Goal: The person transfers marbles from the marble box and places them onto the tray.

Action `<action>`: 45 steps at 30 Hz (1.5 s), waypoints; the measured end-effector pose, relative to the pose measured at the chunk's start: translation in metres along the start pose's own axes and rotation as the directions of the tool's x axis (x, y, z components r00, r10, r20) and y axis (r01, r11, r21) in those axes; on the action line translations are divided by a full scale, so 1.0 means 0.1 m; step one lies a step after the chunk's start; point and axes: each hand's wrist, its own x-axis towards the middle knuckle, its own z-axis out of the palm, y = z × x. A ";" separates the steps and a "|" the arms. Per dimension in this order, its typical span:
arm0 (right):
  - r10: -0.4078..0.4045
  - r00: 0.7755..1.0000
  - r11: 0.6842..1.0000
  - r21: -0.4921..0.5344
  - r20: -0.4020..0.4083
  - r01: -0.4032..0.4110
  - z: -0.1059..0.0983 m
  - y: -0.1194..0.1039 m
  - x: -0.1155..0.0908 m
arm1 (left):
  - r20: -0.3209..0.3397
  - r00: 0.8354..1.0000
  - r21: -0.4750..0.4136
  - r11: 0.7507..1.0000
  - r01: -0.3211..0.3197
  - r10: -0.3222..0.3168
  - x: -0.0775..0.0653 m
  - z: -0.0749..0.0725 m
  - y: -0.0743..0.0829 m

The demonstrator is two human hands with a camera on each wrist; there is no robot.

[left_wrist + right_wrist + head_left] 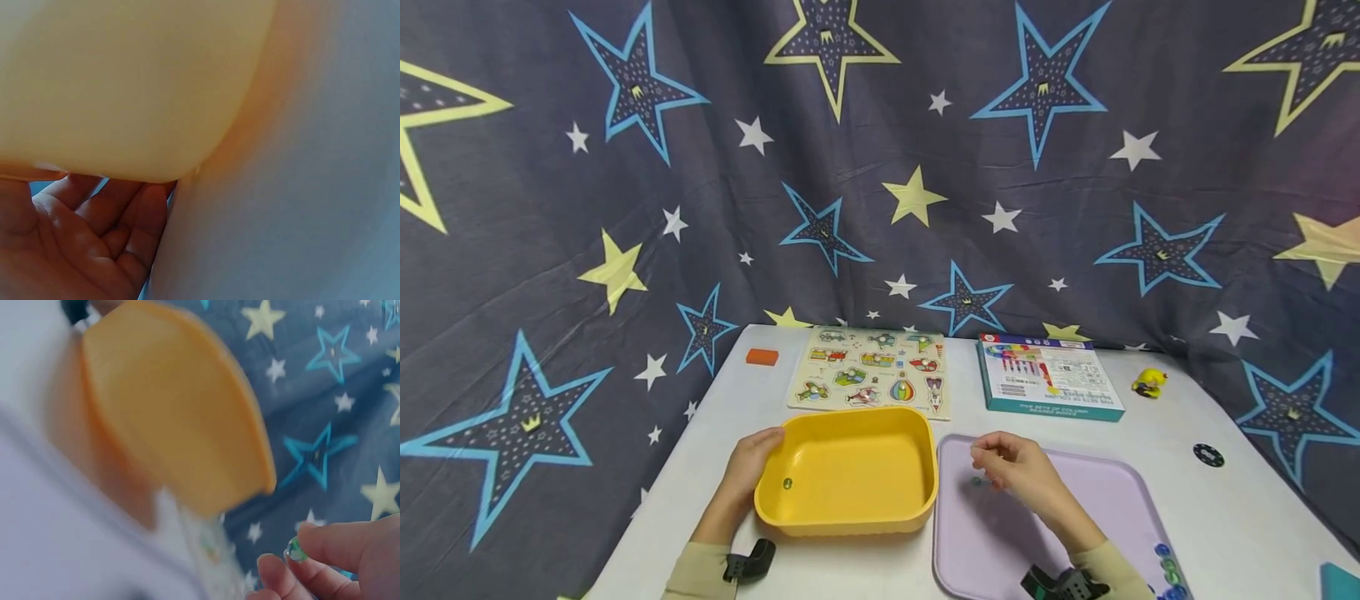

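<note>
My left hand (751, 468) grips the left side of a yellow plastic bin (850, 527), thumb at its rim; in the left wrist view the fingers (149, 212) lie against the bin's outer side. One green glass marble (787, 483) lies inside the bin toward the left. Over the left part of a lilac tray (1112, 492), my right hand (1017, 468) is raised. Thumb and fingertip pinch a small green glass marble (295, 550), which shows in the right wrist view. Below the fingertips in the head view, another small green spot overlaps the tray.
Several blue and green marbles (1170, 571) sit in the tray's near right corner. Behind the bin lie a picture puzzle board (880, 392) and an orange block (762, 357). A flat game box (1051, 379), a yellow toy figure (1149, 382) and a black chip (1208, 454) lie to the right.
</note>
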 end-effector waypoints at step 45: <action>-0.212 0.934 0.846 -0.532 -0.288 0.028 -0.21 0.60 -0.22 | 0.003 0.998 -0.001 0.998 -0.055 0.055 -0.05 0.02 0.02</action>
